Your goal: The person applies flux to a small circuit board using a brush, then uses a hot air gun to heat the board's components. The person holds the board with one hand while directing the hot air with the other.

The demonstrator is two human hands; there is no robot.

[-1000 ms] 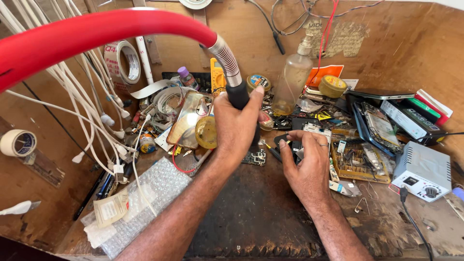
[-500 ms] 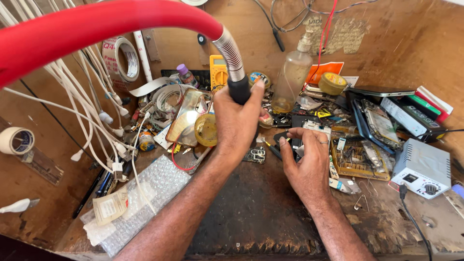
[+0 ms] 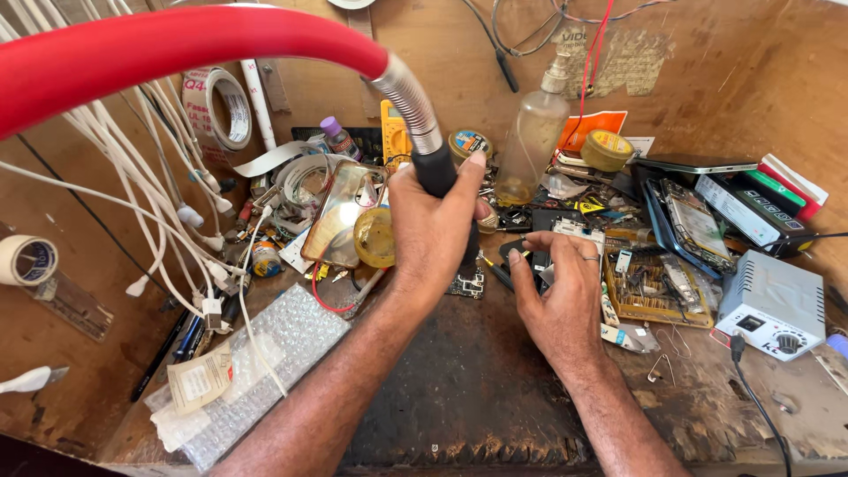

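At the far left a tape roll [image 3: 26, 260] hangs on the wall, with white cables [image 3: 159, 203] draped beside it and a sheet of bubble wrap [image 3: 265, 353] lying near on the counter [image 3: 459, 389]. A phone [image 3: 340, 212] and a yellow disc [image 3: 375, 237] sit just left of the left hand [image 3: 433, 234].

That hand's fingers are wrapped tight round the black handle [image 3: 435, 168] of a hot-air wand, whose metal neck runs up into a thick red hose [image 3: 177, 44] arching to the left. The nozzle end is hidden behind the hand, pointing down toward a small circuit board [image 3: 468, 284] that lies on the counter just under the fist.

The right hand [image 3: 561, 296] rests palm down just right of the board, fingers spread loosely over small parts; whether it pinches anything I cannot tell.

To do this well, I judge the wand should stay upright and steady above the board without touching it, while the right hand keeps clear of the hot stream and steadies the work from the side.

Farther right stand a spray bottle [image 3: 534, 141], a tray of parts [image 3: 654, 287] and a grey control box [image 3: 773, 305].
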